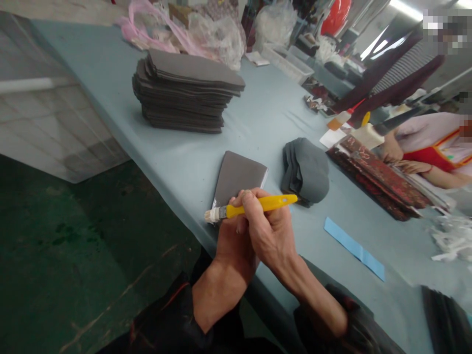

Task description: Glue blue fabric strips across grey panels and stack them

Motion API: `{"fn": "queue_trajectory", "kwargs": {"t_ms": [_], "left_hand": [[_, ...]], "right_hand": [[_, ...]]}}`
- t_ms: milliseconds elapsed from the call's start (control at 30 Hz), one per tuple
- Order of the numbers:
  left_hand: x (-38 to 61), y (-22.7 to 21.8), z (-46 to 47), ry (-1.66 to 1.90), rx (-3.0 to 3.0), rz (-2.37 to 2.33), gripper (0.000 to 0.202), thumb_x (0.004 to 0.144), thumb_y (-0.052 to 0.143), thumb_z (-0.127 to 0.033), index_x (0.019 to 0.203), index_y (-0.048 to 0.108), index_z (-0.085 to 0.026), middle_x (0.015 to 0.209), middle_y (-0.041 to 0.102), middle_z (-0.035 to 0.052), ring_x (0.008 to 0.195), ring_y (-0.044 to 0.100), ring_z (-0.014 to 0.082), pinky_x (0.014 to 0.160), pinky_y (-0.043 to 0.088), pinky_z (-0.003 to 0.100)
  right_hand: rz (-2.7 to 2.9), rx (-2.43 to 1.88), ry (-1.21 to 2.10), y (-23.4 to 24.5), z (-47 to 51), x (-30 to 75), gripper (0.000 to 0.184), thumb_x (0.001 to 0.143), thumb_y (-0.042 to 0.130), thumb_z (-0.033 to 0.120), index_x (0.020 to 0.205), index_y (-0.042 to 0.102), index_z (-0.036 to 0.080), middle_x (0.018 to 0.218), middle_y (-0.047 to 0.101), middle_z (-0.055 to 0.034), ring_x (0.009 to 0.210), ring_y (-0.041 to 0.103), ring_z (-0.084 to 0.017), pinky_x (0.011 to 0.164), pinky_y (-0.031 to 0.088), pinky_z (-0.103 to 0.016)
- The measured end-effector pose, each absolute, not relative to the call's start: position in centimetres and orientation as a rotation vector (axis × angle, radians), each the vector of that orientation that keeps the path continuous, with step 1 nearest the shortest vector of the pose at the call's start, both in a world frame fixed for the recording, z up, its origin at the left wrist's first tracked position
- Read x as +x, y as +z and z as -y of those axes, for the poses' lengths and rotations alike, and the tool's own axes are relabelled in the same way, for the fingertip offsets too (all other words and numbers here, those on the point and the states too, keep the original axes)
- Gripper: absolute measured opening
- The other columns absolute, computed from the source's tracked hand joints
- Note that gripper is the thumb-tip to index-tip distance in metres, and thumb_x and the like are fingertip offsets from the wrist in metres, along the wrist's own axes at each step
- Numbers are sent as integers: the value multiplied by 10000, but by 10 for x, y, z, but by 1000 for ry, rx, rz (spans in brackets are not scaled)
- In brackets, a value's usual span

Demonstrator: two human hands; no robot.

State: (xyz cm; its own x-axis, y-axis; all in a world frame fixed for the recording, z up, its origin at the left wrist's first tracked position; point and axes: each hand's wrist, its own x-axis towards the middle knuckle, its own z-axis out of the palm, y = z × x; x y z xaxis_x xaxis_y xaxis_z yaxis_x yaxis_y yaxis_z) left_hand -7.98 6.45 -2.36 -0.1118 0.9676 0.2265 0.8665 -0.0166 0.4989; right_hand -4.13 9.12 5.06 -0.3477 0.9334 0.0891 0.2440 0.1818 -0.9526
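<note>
My right hand [267, 231] is closed round a yellow-handled brush [258, 206], its white bristles pointing left over the table edge. My left hand [230, 243] lies under the right one, its fingers mostly hidden, at the near end of a flat grey piece [239, 174] lying on the blue-grey table [269, 113]. Whether the left hand grips that piece I cannot see.
A tall stack of grey pieces [186, 91] stands at the far left. A small pile of folded grey pieces [306, 169] lies right of the flat one. A blue strip [354, 248] lies nearer. Another person [431, 147] works at dark red boards [376, 177]. Plastic bags [214, 29] sit behind.
</note>
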Motion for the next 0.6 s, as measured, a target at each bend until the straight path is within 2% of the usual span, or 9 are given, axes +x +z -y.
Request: {"fn": "queue_trajectory", "kwargs": {"t_ms": [67, 133, 233, 333, 433, 600], "left_hand": [[-82, -23, -65, 767, 1989, -2072, 546, 1020, 451, -124, 1543, 607, -137, 1434, 726, 179, 1383, 660, 386, 1206, 549, 573], [-83, -25, -63, 758, 2036, -2068, 585, 1009, 480, -136, 1589, 559, -132, 1532, 673, 168, 1446, 615, 368, 1267, 494, 556], [-82, -33, -61, 779, 2089, -2077, 665, 1007, 527, -200, 1661, 449, -104, 1698, 521, 165, 1574, 491, 340, 1340, 406, 528], [-80, -43, -59, 799, 2130, -2124, 726, 993, 569, -280, 1665, 418, -51, 1746, 434, 204, 1625, 417, 362, 1348, 383, 551], [-80, -46, -56, 884, 2176, -2159, 739, 977, 608, -368, 1636, 475, -60, 1711, 482, 216, 1609, 443, 378, 1310, 431, 554], [-89, -37, -52, 945, 2211, -2132, 699, 1004, 623, -440, 1588, 542, -63, 1495, 698, 210, 1508, 574, 371, 1265, 489, 520]], "right_hand": [[1679, -1148, 1223, 51, -101, -43, 376, 1007, 615, 528, 745, 668, 265, 467, 521, 49, 482, 534, -166, 581, 496, -332], [1663, -1165, 1205, 52, -111, -45, 362, 991, 638, 528, 745, 676, 265, 504, 542, 38, 474, 503, -159, 515, 441, -318], [1697, -1139, 1138, 52, -124, -48, 351, 992, 623, 484, 728, 679, 260, 587, 593, 11, 538, 542, -164, 538, 437, -322], [1764, -1107, 1104, 51, -133, -52, 375, 1017, 590, 465, 716, 660, 251, 639, 628, -6, 564, 557, -161, 551, 427, -329], [1823, -1104, 1084, 46, -141, -54, 395, 1052, 577, 481, 743, 655, 247, 614, 623, -3, 540, 545, -160, 515, 393, -327], [1846, -1105, 1055, 39, -155, -58, 408, 1076, 565, 537, 809, 658, 244, 551, 603, 44, 464, 525, -127, 482, 389, -281]]}}
